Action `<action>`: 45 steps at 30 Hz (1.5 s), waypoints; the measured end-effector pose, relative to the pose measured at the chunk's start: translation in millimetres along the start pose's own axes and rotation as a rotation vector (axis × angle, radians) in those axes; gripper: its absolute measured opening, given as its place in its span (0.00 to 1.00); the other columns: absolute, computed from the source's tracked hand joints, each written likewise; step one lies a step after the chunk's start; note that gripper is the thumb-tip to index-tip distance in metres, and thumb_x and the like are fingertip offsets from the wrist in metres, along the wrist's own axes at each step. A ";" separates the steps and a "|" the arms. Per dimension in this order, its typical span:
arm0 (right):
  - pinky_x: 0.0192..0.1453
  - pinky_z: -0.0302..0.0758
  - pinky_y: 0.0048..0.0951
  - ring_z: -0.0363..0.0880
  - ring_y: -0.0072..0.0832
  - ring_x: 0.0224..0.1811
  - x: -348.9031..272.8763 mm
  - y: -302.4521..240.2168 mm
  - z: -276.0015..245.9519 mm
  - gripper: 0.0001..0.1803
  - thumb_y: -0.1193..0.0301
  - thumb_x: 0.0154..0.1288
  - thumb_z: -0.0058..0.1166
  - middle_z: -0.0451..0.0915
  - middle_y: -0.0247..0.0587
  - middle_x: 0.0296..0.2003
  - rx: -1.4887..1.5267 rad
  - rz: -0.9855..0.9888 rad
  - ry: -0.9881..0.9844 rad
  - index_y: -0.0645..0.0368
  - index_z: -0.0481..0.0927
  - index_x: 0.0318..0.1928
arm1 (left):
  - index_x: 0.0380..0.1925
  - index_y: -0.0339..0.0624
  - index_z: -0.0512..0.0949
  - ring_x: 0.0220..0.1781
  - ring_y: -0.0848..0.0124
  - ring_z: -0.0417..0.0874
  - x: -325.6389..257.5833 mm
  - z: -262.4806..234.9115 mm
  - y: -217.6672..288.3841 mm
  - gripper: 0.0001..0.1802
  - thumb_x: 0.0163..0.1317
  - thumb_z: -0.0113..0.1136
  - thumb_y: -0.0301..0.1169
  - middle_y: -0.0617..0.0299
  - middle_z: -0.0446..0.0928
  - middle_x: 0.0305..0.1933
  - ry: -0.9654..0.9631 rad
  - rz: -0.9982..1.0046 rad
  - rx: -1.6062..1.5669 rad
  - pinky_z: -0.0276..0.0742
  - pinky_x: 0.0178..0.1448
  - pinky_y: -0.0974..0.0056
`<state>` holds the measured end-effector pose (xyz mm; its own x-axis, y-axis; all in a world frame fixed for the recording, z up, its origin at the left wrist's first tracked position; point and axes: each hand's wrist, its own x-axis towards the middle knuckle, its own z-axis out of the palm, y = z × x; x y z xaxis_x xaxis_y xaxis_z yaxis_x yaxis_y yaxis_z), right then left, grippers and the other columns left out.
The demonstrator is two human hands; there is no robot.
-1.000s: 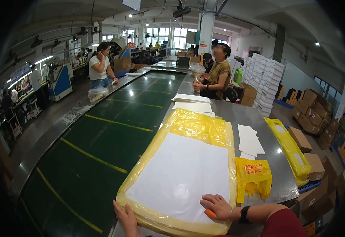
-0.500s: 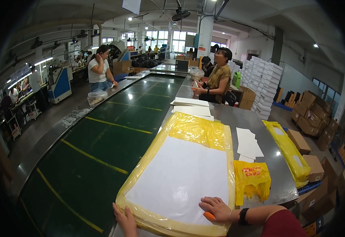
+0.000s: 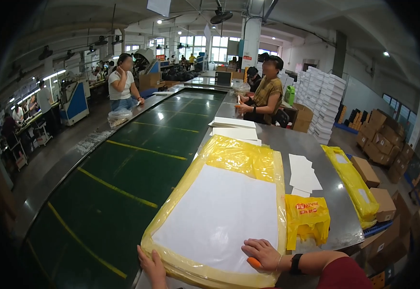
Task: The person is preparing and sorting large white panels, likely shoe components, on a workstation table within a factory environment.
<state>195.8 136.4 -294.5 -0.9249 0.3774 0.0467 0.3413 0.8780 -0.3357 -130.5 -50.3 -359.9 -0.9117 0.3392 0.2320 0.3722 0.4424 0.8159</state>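
A large flat pack in clear yellowish plastic wrap (image 3: pixel 239 153) lies in front of me on the metal table, at the edge of the green conveyor belt. A big white sheet (image 3: pixel 214 212) covers most of its near part. My right hand (image 3: pixel 262 255) rests flat on the sheet's lower right, fingers stretched; its thumb has something orange on it, seemingly a finger cover. My left hand (image 3: pixel 152 268) touches the pack's near left corner, its visible fingers extended. Right beside the pack lies a yellow plastic bag (image 3: pixel 307 219) with red print.
The green conveyor belt (image 3: pixel 123 192) runs along my left. White cards (image 3: pixel 303 173) and a long yellow-wrapped bundle (image 3: pixel 352 188) lie to the right. A stack of white sheets (image 3: pixel 235 123) is beyond the pack. Two co-workers stand across the belt's far end; cardboard boxes (image 3: pixel 383 204) stand at right.
The view has shifted very slightly. Both my hands keep their places on the pack. The far right co-worker's head has turned a little and their hands have shifted slightly.
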 end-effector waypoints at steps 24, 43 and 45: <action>0.69 0.54 0.43 0.59 0.44 0.67 -2.5 -0.6 -0.3 0.23 0.61 0.67 0.43 0.65 0.51 0.61 0.014 -0.069 0.187 0.59 0.66 0.59 | 0.66 0.34 0.56 0.60 0.41 0.68 1.3 5.7 -9.7 0.33 0.67 0.46 0.42 0.34 0.64 0.61 0.062 0.069 0.039 0.64 0.62 0.49; 0.68 0.55 0.42 0.61 0.43 0.66 -0.3 0.4 -0.1 0.24 0.61 0.66 0.45 0.66 0.50 0.60 0.024 -0.066 0.184 0.58 0.67 0.59 | 0.65 0.36 0.56 0.60 0.41 0.67 -0.7 6.9 -8.2 0.33 0.65 0.47 0.42 0.36 0.65 0.62 0.059 0.054 0.040 0.62 0.63 0.48; 0.68 0.55 0.42 0.61 0.43 0.65 -2.0 -0.7 -0.7 0.24 0.61 0.65 0.45 0.67 0.50 0.59 0.011 -0.064 0.187 0.58 0.68 0.59 | 0.66 0.36 0.56 0.60 0.41 0.68 -0.9 6.9 -10.1 0.33 0.65 0.47 0.42 0.36 0.65 0.61 0.065 0.062 0.039 0.62 0.63 0.48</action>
<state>197.5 135.3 -293.7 -0.8969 0.3700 0.2422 0.2802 0.8992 -0.3362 -132.3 -49.3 -372.1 -0.8956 0.3129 0.3163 0.4336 0.4550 0.7778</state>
